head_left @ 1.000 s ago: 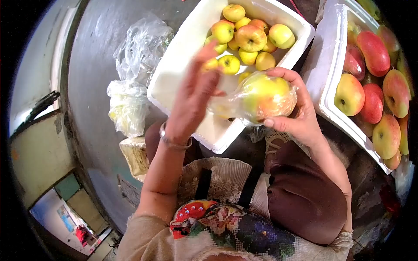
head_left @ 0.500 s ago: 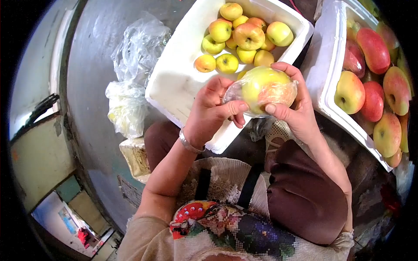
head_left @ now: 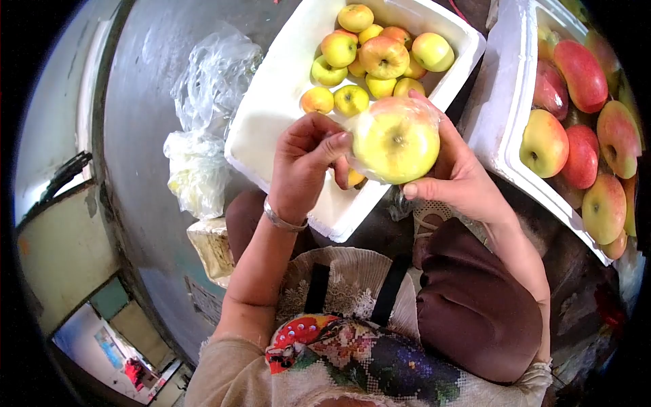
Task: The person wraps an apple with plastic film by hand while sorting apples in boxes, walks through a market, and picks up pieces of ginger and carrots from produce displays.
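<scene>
A large yellow-green apple [head_left: 397, 141] with a red blush, covered in clear plastic film, is held over the near side of a white foam box [head_left: 261, 129]. My right hand [head_left: 464, 173] grips it from the right, the thumb below and the fingers behind. My left hand [head_left: 308, 156], a bracelet at its wrist, has thumb and forefinger pinched together on the film at the apple's left edge. Several yellow and red apples [head_left: 384, 57] lie in the far part of the box.
At the right, a second foam box [head_left: 505, 129] holds several red and yellow fruits [head_left: 580, 76]. Crumpled clear plastic bags [head_left: 213, 81] lie on the grey surface [head_left: 146, 88] at the left. A worn pale block [head_left: 211, 247] stands near my left knee.
The apple has turned so that its dimpled end faces me. My left hand came back from a raised, open pose to pinch the film, then shifted slightly left.
</scene>
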`<action>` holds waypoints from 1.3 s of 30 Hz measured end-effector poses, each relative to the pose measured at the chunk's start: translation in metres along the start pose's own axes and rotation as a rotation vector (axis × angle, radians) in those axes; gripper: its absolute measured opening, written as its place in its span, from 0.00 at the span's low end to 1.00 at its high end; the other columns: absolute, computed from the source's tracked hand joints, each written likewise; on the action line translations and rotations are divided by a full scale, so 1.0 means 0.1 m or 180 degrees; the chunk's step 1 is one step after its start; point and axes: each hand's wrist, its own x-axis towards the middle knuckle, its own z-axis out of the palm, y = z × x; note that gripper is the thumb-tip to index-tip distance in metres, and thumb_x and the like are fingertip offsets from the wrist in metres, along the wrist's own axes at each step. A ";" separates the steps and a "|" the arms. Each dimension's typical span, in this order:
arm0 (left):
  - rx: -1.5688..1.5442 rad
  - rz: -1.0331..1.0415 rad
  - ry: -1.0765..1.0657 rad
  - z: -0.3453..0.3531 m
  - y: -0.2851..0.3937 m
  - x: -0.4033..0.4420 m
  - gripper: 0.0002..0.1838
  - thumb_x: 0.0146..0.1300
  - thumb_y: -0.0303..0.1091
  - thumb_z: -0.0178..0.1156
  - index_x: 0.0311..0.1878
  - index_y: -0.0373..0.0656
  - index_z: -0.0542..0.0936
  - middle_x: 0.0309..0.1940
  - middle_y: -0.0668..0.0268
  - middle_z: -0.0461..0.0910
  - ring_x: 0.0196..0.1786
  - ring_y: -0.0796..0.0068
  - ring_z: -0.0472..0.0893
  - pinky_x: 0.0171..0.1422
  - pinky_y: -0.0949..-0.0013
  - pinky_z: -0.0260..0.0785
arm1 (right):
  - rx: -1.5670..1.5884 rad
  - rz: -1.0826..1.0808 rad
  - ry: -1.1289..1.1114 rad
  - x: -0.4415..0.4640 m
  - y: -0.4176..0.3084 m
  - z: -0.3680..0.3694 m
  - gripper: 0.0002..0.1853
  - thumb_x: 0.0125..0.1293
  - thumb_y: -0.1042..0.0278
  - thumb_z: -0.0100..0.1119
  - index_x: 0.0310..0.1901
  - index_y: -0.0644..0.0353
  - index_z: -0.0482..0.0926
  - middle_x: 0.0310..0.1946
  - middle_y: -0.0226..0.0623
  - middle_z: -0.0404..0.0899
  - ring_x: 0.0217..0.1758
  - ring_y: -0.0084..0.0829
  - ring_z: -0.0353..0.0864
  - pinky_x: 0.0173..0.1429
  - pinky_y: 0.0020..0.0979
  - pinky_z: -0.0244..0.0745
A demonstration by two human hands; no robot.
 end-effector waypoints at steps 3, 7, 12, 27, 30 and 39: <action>0.0179 -0.0062 0.0129 0.10 -0.04 -0.03 0.05 0.65 0.27 0.59 0.38 0.35 0.75 0.23 0.65 0.76 0.15 0.77 0.72 0.18 0.75 0.67 | -0.0430 -0.0015 0.0127 -0.04 0.01 -0.05 0.52 0.51 0.78 0.73 0.73 0.55 0.49 0.64 0.37 0.64 0.61 0.27 0.71 0.58 0.29 0.74; 0.0440 0.0190 0.0181 0.21 -0.01 -0.09 0.05 0.65 0.27 0.59 0.39 0.35 0.75 0.24 0.65 0.76 0.18 0.77 0.74 0.21 0.75 0.69 | -0.0498 0.0322 0.0271 -0.07 -0.06 -0.04 0.44 0.53 0.72 0.73 0.69 0.58 0.56 0.52 0.36 0.74 0.40 0.22 0.79 0.42 0.25 0.80; 0.0569 0.0555 -0.0250 0.25 -0.01 -0.11 0.05 0.60 0.18 0.61 0.38 0.31 0.76 0.32 0.62 0.76 0.26 0.75 0.79 0.31 0.76 0.71 | 0.0069 0.0580 0.0655 -0.09 -0.02 -0.06 0.38 0.59 0.54 0.68 0.64 0.66 0.62 0.42 0.37 0.76 0.19 0.20 0.73 0.24 0.22 0.76; 0.3966 0.2959 -0.0886 0.23 0.26 -0.16 0.10 0.55 0.18 0.58 0.39 0.41 0.80 0.37 0.57 0.81 0.37 0.59 0.82 0.41 0.64 0.75 | -0.0022 0.1977 0.0820 -0.09 -0.10 -0.11 0.37 0.61 0.25 0.47 0.33 0.61 0.76 0.10 0.31 0.69 0.05 0.20 0.65 0.10 0.23 0.70; 0.3932 0.3249 -0.0659 0.22 0.19 -0.14 0.12 0.51 0.21 0.60 0.40 0.41 0.80 0.39 0.59 0.80 0.36 0.63 0.81 0.40 0.64 0.74 | 0.0494 0.2076 0.0591 -0.09 -0.06 -0.09 0.36 0.61 0.26 0.48 0.31 0.60 0.76 0.09 0.30 0.67 0.05 0.20 0.65 0.10 0.23 0.70; 0.3857 0.2805 0.0136 0.31 0.16 -0.28 0.13 0.50 0.16 0.62 0.39 0.41 0.83 0.34 0.58 0.79 0.37 0.63 0.79 0.41 0.68 0.72 | 0.0268 0.1322 0.0183 -0.16 0.01 -0.22 0.32 0.62 0.36 0.56 0.48 0.64 0.75 0.18 0.29 0.72 0.17 0.21 0.73 0.21 0.24 0.75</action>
